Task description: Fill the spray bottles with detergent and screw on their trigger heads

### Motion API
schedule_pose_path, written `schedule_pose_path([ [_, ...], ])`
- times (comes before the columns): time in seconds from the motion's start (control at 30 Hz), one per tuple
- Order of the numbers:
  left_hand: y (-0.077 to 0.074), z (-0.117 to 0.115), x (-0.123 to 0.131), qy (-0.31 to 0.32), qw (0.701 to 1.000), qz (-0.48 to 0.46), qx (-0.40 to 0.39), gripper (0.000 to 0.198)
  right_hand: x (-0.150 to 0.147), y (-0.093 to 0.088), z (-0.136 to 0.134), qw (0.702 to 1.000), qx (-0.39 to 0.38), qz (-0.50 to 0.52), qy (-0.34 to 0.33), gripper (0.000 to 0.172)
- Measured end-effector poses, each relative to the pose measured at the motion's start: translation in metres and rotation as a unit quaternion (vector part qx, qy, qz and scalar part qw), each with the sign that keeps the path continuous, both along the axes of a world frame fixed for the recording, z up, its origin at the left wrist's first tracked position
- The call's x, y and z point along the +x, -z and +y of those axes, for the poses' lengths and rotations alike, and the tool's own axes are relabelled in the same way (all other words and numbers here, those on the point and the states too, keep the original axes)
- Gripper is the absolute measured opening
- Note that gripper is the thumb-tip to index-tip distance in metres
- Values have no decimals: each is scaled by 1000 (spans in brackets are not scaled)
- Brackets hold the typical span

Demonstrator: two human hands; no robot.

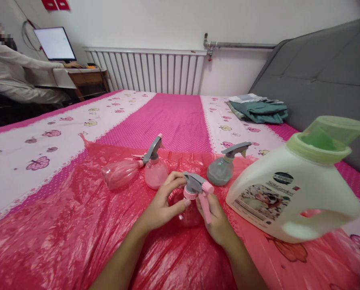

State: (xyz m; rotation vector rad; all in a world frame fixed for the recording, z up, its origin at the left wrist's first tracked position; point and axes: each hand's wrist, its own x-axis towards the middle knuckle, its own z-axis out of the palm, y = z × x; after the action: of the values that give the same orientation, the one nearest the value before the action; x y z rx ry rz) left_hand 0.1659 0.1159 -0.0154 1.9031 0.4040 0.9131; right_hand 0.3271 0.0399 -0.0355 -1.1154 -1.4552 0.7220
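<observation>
A clear spray bottle with a pink and grey trigger head (194,187) stands upright between my hands. My left hand (164,201) curls round its neck from the left, thumb at the pink collar. From the right, my right hand (216,219) holds the bottle behind the pink trigger, its fingers partly hidden. Just beyond, a pink spray bottle (155,173) stands upright, with another pink one (121,173) lying on its side to its left. A clear spray bottle with a grey head (220,171) stands to the right, beside a large detergent jug (294,189) with a green cap.
Red plastic sheeting (62,225) covers the near part of the patterned bed (173,117). Folded cloths (258,109) lie by the grey headboard (324,68). A person (11,72) sits at a desk with a monitor (55,44). A radiator (146,71) lines the wall.
</observation>
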Motion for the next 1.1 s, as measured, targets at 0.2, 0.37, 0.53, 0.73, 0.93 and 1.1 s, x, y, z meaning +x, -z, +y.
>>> schedule_pose_path([
  [0.2,1,0,0,2,1000,2,-1,30,1,9,1,1000,4,-4,9,46],
  [0.37,0,0,-1,-5,1000,11,5,28,1,13,1,1000,6,-7,13,45],
  [0.53,-3,-1,0,-14,1000,18,11,23,1,11,1,1000,13,-4,14,41],
  [0.73,-3,-1,0,-13,1000,17,15,22,0,9,0,1000,11,3,15,33],
  [0.93,-3,-1,0,-10,1000,8,25,22,0,4,-2,1000,9,4,7,22],
  [1.1,-3,-1,0,-14,999,13,26,20,-1,2,-2,1000,18,2,2,23],
])
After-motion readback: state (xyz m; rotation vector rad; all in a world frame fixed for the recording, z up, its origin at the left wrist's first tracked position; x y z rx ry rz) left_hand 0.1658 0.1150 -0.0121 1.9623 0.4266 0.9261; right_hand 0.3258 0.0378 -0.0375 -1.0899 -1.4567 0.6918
